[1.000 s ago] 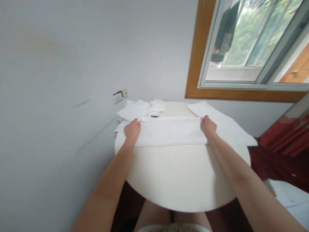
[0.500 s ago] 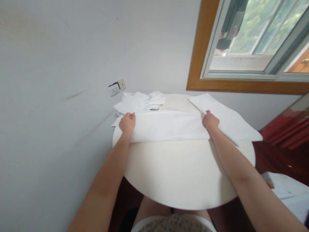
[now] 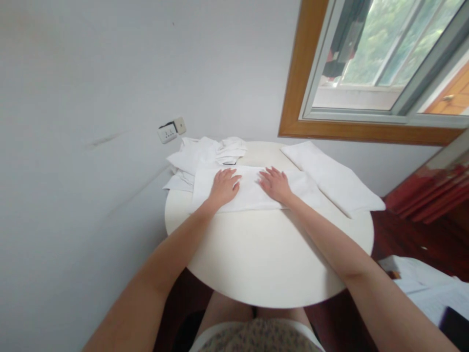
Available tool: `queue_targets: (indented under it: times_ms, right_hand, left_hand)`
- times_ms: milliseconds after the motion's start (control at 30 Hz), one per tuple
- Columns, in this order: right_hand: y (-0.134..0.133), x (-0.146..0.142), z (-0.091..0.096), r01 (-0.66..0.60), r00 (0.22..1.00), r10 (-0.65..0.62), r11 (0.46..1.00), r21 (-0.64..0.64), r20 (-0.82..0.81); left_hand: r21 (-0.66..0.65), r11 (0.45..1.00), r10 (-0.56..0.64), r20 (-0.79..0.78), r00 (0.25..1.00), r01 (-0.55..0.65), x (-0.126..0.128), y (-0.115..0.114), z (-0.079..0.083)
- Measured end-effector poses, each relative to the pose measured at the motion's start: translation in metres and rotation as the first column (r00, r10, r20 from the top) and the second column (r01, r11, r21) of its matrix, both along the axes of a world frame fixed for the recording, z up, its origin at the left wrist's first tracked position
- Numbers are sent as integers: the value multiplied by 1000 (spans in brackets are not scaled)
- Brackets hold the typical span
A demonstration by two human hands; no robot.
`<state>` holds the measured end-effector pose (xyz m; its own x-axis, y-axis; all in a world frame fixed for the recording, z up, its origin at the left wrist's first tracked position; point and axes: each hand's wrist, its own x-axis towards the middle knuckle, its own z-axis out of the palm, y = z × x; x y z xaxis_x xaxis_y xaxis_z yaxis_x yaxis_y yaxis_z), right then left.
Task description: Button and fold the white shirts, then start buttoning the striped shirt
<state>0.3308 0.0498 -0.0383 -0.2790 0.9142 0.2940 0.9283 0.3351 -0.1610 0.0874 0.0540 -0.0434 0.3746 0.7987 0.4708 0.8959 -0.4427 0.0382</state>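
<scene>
A white cloth, folded into a long band, lies flat across the round white table. My left hand rests on its left half, palm down with the fingers spread. On the cloth's middle right lies my right hand, also flat, fingers apart. Neither hand grips anything. To the right, close to the band's end, is a second folded white cloth, its corner reaching past the table's edge. Crumpled white cloths are heaped behind the band at the back left.
A wall with a power socket stands along the table's left and back. The wood-framed window is at the back right. Red curtain fabric hangs at the right. White items lie lower right, beside a dark object.
Both hands have let go of the cloth's ends and moved inward. Their fingers have opened flat on the cloth, which now lies down on the table. The view has shifted slightly.
</scene>
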Motion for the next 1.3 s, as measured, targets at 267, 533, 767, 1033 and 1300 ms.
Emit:
queue_targets:
  times_ms: [267,533,767,1033,1300]
  right_hand:
    - [8,-13,-20,-10,1000,9,968,-250,-4]
    - [29,47,-28,229,973,-216,955,-190,82]
    - [33,83,-32,334,942,-328,934,-123,65]
    - [20,34,-10,282,959,-283,955,89,-3]
    - [-24,-64,-15,-93,994,98,991,-93,56]
  left_hand:
    - [-85,983,155,-76,985,-162,-7,10,-14]
    - [-130,971,190,-85,978,-200,-18,15,-8]
    - [-31,963,268,-4,963,-268,-30,14,-12]
    - [-2,958,287,-8,958,-287,-31,16,-18]
    - [13,959,282,-17,959,-282,-32,16,-20]
